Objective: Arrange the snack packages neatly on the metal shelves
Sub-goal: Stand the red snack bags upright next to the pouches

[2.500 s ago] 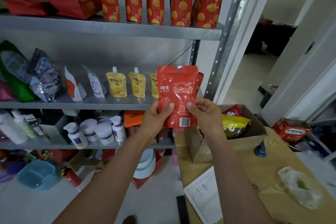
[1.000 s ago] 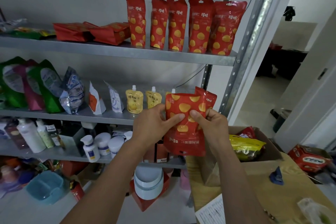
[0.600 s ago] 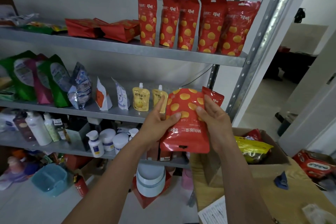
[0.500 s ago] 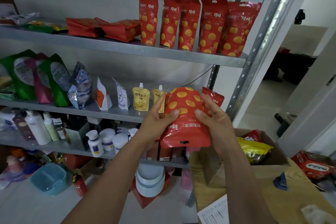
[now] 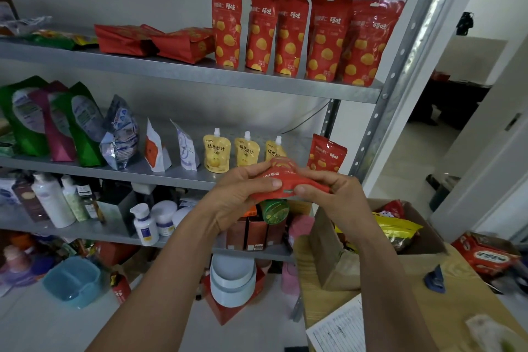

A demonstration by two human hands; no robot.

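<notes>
Both hands hold one red snack pouch (image 5: 288,180) tipped nearly flat, in front of the middle metal shelf (image 5: 183,177). My left hand (image 5: 243,194) grips its left end, thumb on top. My right hand (image 5: 334,194) pinches its right end. A row of several matching red pouches with yellow dots (image 5: 300,34) stands upright on the top shelf (image 5: 200,74). Another red pouch of the same kind (image 5: 327,153) stands at the right end of the middle shelf, just behind my hands.
Three yellow spout pouches (image 5: 245,151) stand left of that pouch; green and purple bags (image 5: 57,123) fill the left. Red packs (image 5: 154,41) lie flat on the top shelf. An open cardboard box (image 5: 337,260) with snacks sits on a wooden table at lower right. Bottles (image 5: 54,200) line the lower shelf.
The pouch was held upright showing its dotted face; both hands have since tipped it over to lie almost flat and edge-on. The view has shifted slightly.
</notes>
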